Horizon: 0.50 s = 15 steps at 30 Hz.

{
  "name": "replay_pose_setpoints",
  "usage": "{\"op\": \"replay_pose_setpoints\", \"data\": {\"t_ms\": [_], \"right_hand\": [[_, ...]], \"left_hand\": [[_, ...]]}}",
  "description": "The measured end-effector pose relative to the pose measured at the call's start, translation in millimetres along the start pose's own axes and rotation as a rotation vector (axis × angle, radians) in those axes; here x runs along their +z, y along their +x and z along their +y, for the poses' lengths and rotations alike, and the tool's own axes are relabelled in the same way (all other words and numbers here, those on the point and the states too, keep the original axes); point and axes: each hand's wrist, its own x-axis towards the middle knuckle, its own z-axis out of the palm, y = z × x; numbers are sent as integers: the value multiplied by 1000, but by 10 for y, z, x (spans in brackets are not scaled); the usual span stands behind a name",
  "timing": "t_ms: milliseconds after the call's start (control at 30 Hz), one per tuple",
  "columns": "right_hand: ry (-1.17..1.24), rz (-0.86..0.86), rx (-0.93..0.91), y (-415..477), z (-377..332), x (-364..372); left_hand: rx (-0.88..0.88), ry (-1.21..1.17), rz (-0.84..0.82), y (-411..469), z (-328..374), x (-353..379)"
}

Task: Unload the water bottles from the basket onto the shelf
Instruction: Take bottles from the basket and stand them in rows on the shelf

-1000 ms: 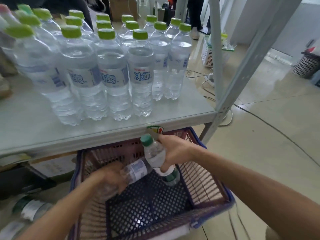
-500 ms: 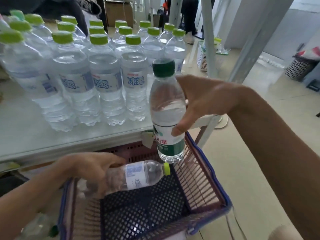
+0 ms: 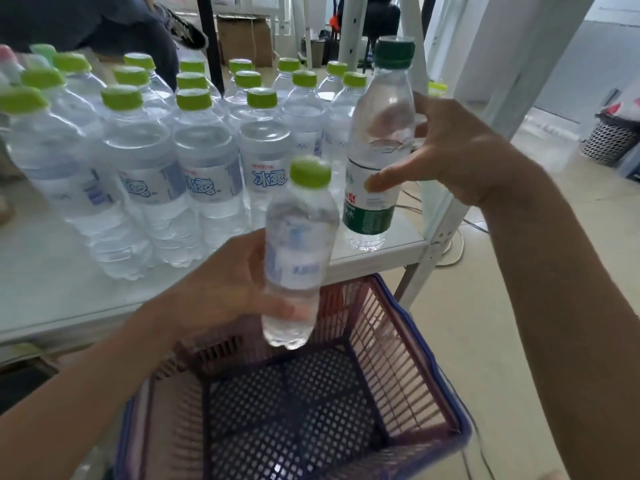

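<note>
My left hand [image 3: 221,292] is shut on a clear water bottle with a lime-green cap [image 3: 299,251]. It holds that bottle upright and motion-blurred above the basket [image 3: 429,368], in front of the shelf edge. My right hand [image 3: 460,157] holds a taller bottle with a dark green cap and green label [image 3: 375,150], thumb in front and fingers behind. The tall bottle stands on the white shelf [image 3: 52,292] near its right front corner. Several lime-capped bottles [image 3: 204,174] stand in rows on the shelf to its left. The basket's dark mesh floor shows no bottle.
A white shelf upright [image 3: 446,216] rises just right of the tall bottle. A dark-clothed person [image 3: 104,26] is behind the shelf. A cable [image 3: 453,251] lies on the tiled floor to the right, and a mesh bin [image 3: 609,140] stands at the far right.
My right hand has carried the dark-capped bottle from the basket up onto the shelf corner. My left hand has lifted the lime-capped bottle out of the basket and turned it upright.
</note>
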Motion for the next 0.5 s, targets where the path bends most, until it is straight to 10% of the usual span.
{"op": "replay_pose_setpoints", "data": {"t_ms": [500], "right_hand": [[202, 271, 191, 215, 807, 314]], "left_hand": [[-22, 111, 854, 1101, 260, 768]]}}
